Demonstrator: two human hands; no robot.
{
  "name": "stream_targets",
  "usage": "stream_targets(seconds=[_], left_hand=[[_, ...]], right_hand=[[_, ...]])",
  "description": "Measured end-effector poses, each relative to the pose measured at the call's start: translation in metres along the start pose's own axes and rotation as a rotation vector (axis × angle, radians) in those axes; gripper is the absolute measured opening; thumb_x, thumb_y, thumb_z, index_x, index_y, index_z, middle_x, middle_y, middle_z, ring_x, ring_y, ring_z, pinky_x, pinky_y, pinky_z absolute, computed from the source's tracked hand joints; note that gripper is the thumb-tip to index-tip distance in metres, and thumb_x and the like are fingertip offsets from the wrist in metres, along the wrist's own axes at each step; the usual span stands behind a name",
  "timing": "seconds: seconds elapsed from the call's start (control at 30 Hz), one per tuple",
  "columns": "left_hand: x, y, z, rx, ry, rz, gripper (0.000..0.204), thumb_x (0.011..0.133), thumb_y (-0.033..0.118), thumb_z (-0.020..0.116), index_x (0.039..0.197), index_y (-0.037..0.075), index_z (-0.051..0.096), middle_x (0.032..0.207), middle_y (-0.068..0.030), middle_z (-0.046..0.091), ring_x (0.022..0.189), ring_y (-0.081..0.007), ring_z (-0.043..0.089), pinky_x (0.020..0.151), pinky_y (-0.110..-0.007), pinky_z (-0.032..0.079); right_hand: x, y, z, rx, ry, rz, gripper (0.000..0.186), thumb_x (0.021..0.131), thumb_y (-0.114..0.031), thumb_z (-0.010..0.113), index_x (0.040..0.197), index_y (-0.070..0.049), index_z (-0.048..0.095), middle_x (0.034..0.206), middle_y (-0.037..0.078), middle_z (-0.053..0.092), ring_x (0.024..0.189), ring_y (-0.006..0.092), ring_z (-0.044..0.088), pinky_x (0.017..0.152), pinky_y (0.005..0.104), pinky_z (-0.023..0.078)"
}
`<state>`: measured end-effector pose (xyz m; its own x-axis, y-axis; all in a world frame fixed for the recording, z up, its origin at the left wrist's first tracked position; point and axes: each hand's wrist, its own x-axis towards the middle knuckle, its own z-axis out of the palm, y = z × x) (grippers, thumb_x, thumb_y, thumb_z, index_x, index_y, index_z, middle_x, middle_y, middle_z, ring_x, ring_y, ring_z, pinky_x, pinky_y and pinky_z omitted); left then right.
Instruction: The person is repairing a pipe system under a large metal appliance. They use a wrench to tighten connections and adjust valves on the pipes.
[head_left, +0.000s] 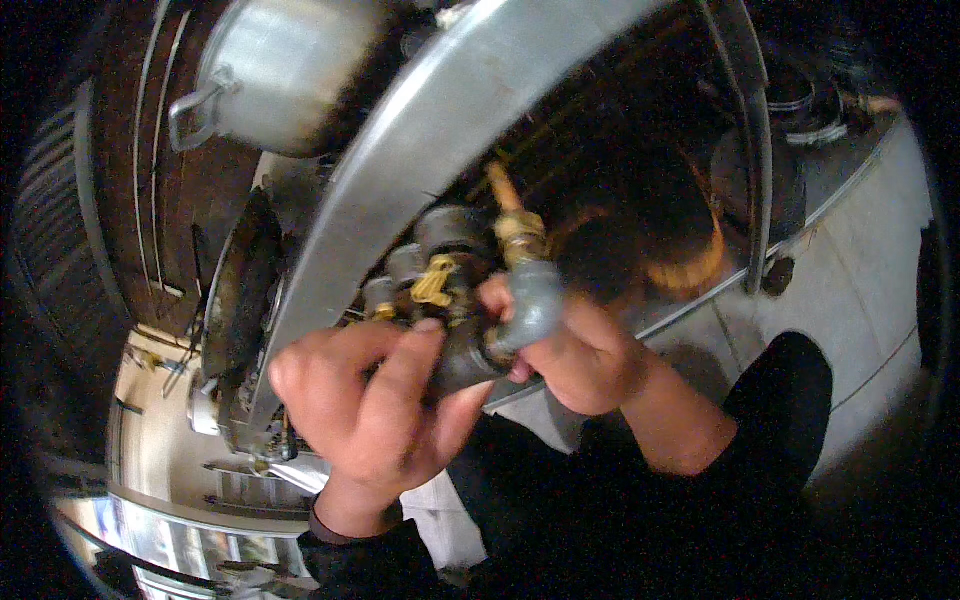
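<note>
Clasping cylindrical metal valve [466, 347] and elbow [538, 292] in curled left hand [372, 402] and right hand [592, 362], across edge of steel frame [352, 215] from pot [282, 78].

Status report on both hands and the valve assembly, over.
Left hand gripping dark valve assembly. Right hand behind grey pipe elbow, grip partly hidden. Steel rail close beyond.

- Under my fingers [402, 362], the fitting [462, 362] looks like dark metal, matt and slightly rough.
- At its two o'clock, the elbow [537, 298] is dull grey metal, blurred but smooth-looking.
- The nut [520, 237] above that elbow has a brassy, soft shine.
- From eight to one o'clock, smooth bare metal edging [400, 150], semi-glossy.
- At eleven, the pot [285, 70]: satiny metal, darkly stained.
- At seven, my sleeve [370, 565]: matt black cloth.
</note>
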<state>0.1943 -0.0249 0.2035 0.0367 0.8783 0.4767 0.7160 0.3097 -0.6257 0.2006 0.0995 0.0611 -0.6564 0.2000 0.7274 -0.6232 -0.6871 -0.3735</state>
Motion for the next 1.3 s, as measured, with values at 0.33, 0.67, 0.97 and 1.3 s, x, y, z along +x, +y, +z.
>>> stream_targets(seconds=[0.33, 0.67, 0.97, 1.3], left_hand=[[0.0, -0.012, -0.007, -0.174, 0.103, -0.036, 0.043, 0.056, 0.044, 0.077, 0.072, 0.01, 0.055, 0.073, -0.0051, 0.053, 0.065, -0.0243, 0.049, 0.057, -0.035, 0.032], [0.019, -0.168, -0.006, -0.259, -0.128, -0.37, 0.021, 0.077, 0.017, 0.064, 0.094, 0.003, 0.064, 0.085, -0.0144, 0.064, 0.08, -0.0312, 0.062, 0.074, -0.036, 0.049], [0.05, -0.174, 0.054, -0.24, -0.491, -0.199, 0.021, 0.079, 0.019, 0.059, 0.096, 0.009, 0.066, 0.094, -0.0129, 0.066, 0.087, -0.0315, 0.062, 0.076, -0.04, 0.049], [0.041, -0.188, 0.066, -0.142, -0.531, 0.064, 0.014, 0.077, 0.016, 0.06, 0.078, 0.002, 0.059, 0.074, -0.0129, 0.063, 0.069, -0.0293, 0.058, 0.064, -0.038, 0.046]], right_hand=[[-0.01, 0.001, 0.009, 0.04, 0.149, 0.068, 0.077, 0.071, -0.025, 0.077, 0.129, 0.0, 0.032, 0.119, 0.011, 0.049, 0.108, 0.0218, 0.05, 0.09, 0.0354, 0.043], [0.003, -0.012, 0.017, -0.338, 0.219, 0.105, 0.072, 0.064, -0.054, 0.075, 0.101, 0.003, 0.051, 0.075, 0.006, 0.059, 0.067, 0.0156, 0.058, 0.06, 0.0282, 0.047], [0.006, -0.016, 0.017, -0.597, 0.371, 0.033, 0.091, 0.053, -0.067, 0.07, 0.104, 0.006, 0.052, 0.087, 0.013, 0.061, 0.062, 0.0178, 0.06, 0.051, 0.0281, 0.049], [-0.002, -0.005, 0.005, -0.437, 0.328, -0.02, 0.084, 0.057, -0.065, 0.068, 0.107, 0.002, 0.052, 0.093, 0.012, 0.061, 0.07, 0.0219, 0.061, 0.053, 0.0328, 0.051]])
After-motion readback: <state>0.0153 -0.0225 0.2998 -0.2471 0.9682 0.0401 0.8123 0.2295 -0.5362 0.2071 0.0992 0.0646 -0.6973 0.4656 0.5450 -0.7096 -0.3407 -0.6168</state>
